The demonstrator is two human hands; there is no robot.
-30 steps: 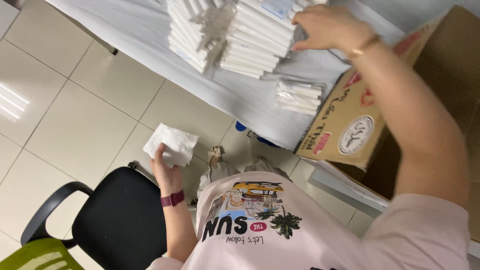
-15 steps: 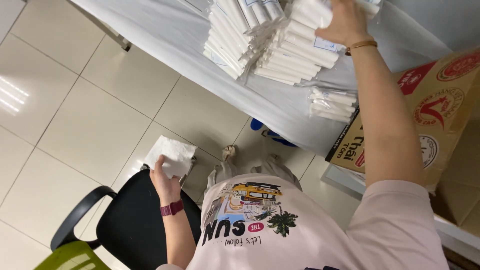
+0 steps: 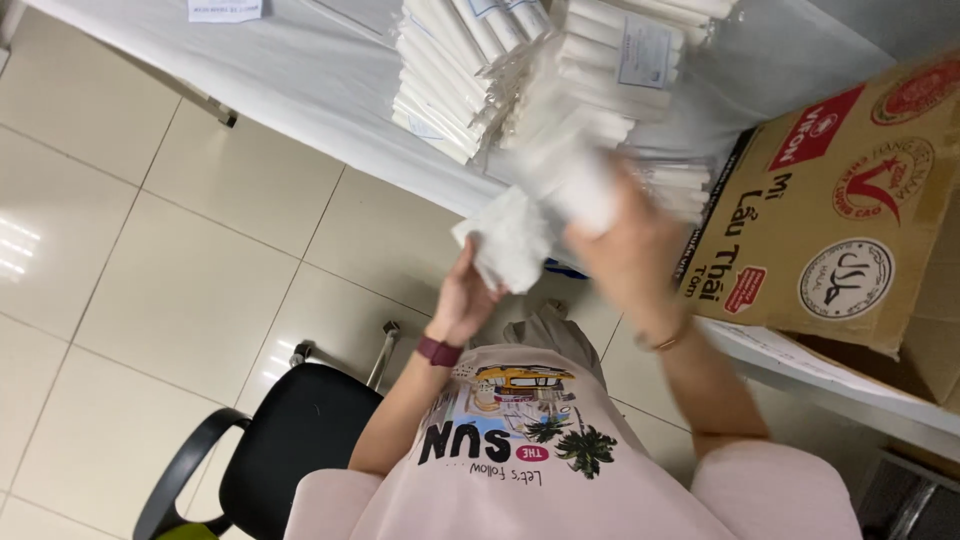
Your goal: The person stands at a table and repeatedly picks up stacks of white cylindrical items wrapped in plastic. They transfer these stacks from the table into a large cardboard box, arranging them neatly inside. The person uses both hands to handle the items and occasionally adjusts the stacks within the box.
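Both hands now raised together, left [image 3: 466, 298] gripping white cloth [image 3: 510, 238], right [image 3: 628, 250] a blurred packet [image 3: 580, 185]

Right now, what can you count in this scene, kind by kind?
Hands at work: 2, the left hand holding a white packet and the right hand holding a blurred white packet
White packets in hand: 2
Heaps of white packets on the table: 2
Cardboard boxes: 1
Black chairs: 1
Total: 8

Glossy beige tiled floor [image 3: 150, 260], black chair [image 3: 290, 440], white-covered table [image 3: 300, 80].
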